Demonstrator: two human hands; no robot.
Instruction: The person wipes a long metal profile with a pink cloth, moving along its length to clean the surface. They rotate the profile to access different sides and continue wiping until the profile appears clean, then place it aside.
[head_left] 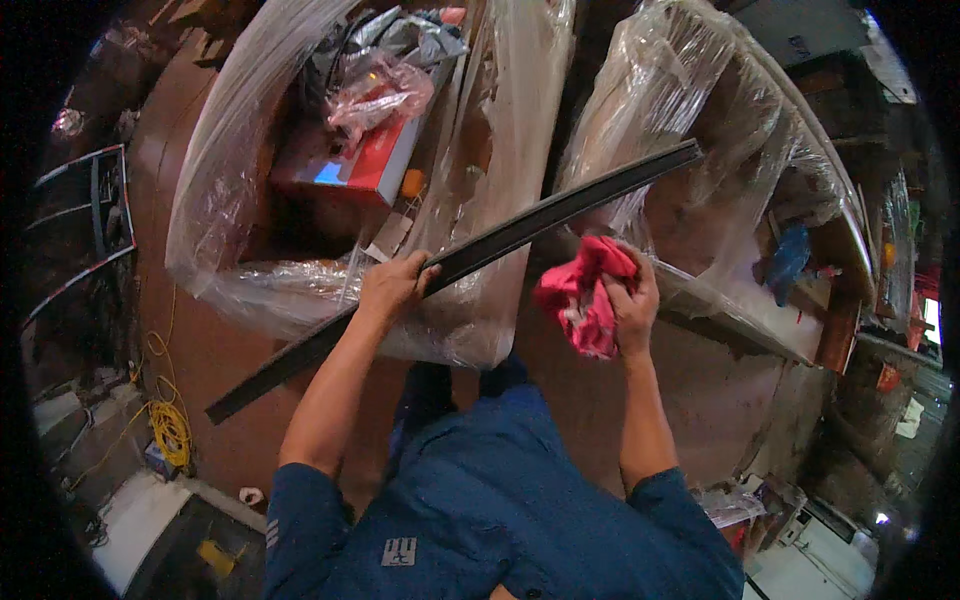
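My left hand [392, 288] is closed around a long, dark, narrow strip [560, 212], shaped like a trim piece or channel. The strip slants from the lower left up to the far right in front of me. In my right hand [634, 300] is a crumpled red cloth [588, 290] with pale patches, bunched in the fingers. The cloth is just below the strip and appears apart from it. Part of my left fingers is hidden behind the strip.
Two plastic-wrapped frames [200, 220] stand ahead. Inside the left one lie a red and white box [375, 160] and a pink plastic bag [380, 95]. A coiled yellow cord [170, 432] lies on the brown floor [240, 455] at left. A blue bundle [790, 262] is at right.
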